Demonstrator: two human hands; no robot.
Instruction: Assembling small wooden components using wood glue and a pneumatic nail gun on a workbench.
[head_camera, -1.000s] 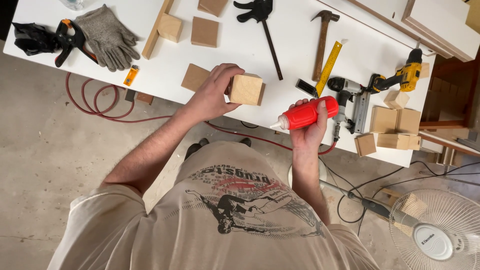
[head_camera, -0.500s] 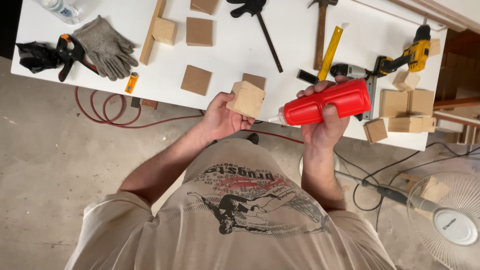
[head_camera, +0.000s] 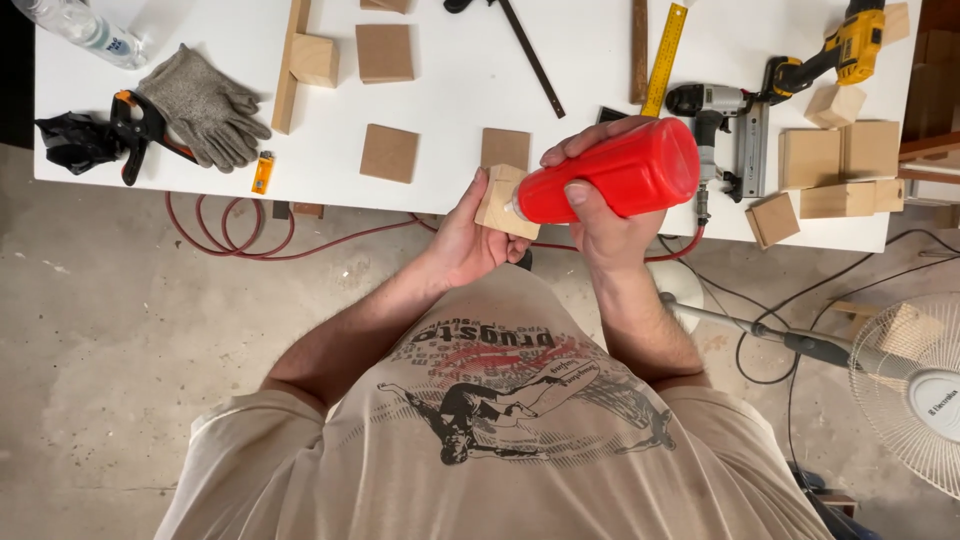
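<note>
Centre frame, below the white bench (head_camera: 560, 60) edge: left hand (head_camera: 462, 245) fingers closed on a wooden block (head_camera: 500, 200), right hand (head_camera: 598, 215) wrapped round a red squeeze bottle (head_camera: 615, 172). Nozzle tip against the block, contact point hard to make out; the bottle partly hides the block.

The person fills the lower middle of the frame, seen from straight above. They wear a pale beige short-sleeved T-shirt (head_camera: 500, 440), loose and slightly creased, its sleeves ending at the upper arms near the lower left and lower right of the frame. On the chest is a printed graphic: a dark figure in black, streaks of red above it, and a curved band of dark lettering (upside down from this view). Both forearms are bare, with no watch, bracelet or glove. The left hand (head_camera: 470, 240) and right hand (head_camera: 600, 225), at centre frame, show no rings.
</note>
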